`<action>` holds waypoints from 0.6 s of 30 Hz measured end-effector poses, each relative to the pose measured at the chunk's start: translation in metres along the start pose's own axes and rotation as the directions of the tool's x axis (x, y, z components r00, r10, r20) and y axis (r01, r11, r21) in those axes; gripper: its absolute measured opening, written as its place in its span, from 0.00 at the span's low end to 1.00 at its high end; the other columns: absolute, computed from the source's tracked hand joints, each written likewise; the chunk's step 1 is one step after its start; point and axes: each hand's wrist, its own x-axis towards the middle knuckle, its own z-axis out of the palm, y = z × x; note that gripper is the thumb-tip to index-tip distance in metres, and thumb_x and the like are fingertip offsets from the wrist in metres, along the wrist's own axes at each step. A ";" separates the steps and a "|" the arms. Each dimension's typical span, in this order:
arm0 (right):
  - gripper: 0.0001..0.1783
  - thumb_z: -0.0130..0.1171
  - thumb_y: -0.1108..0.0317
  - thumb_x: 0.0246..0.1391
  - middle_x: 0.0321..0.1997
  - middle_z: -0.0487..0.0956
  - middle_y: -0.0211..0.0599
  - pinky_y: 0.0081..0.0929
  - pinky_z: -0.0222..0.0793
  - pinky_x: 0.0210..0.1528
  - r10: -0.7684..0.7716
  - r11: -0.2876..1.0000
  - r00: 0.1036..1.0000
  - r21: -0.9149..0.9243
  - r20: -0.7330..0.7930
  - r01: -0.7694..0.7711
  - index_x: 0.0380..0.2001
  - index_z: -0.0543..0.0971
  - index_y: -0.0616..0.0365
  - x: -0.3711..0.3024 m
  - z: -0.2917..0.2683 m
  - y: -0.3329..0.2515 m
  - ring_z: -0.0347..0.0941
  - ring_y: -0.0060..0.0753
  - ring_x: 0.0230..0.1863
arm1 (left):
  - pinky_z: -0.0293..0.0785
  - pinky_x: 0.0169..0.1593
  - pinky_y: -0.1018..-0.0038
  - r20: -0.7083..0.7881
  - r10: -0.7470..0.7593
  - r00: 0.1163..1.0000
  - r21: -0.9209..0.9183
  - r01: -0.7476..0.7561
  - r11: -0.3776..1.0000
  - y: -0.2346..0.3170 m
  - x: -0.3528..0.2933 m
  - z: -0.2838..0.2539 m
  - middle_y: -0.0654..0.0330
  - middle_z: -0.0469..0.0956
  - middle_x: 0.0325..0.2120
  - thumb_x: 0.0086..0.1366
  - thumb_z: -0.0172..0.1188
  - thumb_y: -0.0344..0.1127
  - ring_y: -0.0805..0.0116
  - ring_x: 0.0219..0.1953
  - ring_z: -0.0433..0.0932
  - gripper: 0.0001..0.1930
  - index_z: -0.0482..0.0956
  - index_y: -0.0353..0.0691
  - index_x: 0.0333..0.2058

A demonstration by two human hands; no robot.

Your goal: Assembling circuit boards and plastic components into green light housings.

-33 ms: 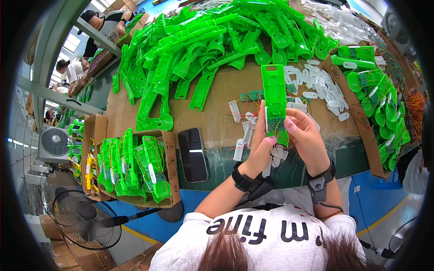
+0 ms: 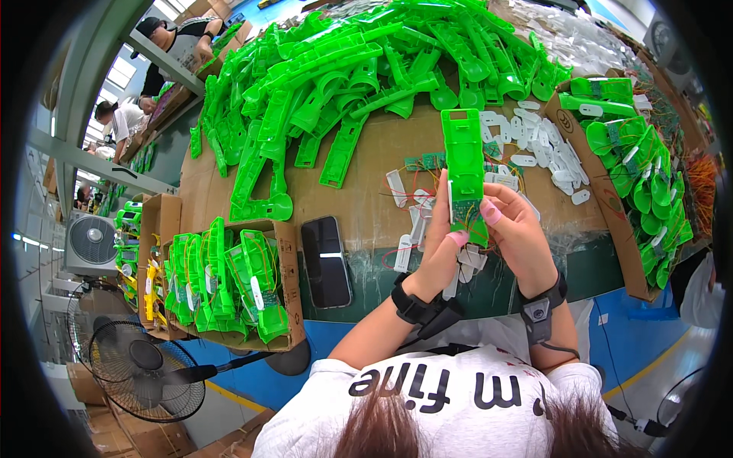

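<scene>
A long green plastic housing (image 2: 464, 153) stands upright between my hands, its open tray-like end pointing away from me. A small green circuit board (image 2: 467, 212) shows at its lower part, by my thumbs. My left hand (image 2: 437, 248) grips the housing's left side, where a white strip's edge shows. Around the right side curl the fingers of my right hand (image 2: 518, 229), with its thumb on the housing near the board. Both thumbs wear pink covers. Beneath and beside my hands lie white plastic pieces (image 2: 403, 253) with thin red wires; the hands partly hide them.
A large heap of green housings (image 2: 343, 76) covers the table's far side. White oval pieces (image 2: 546, 149) lie at right, beside a carton (image 2: 603, 195) of green housings. At left are a black phone (image 2: 326, 262), another filled carton (image 2: 286, 267) and a fan (image 2: 145, 366). People work at far left.
</scene>
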 end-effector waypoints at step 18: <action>0.19 0.53 0.65 0.54 0.41 0.72 0.30 0.14 0.66 0.38 0.030 0.998 0.997 0.045 0.065 -0.033 0.47 0.66 0.61 -0.001 -0.008 0.003 0.68 0.16 0.40 | 0.50 0.59 0.75 0.096 0.057 0.994 0.109 -0.068 0.992 -0.009 -0.003 -0.008 0.56 0.50 0.60 0.63 0.36 0.36 0.69 0.60 0.52 0.30 0.37 0.38 0.62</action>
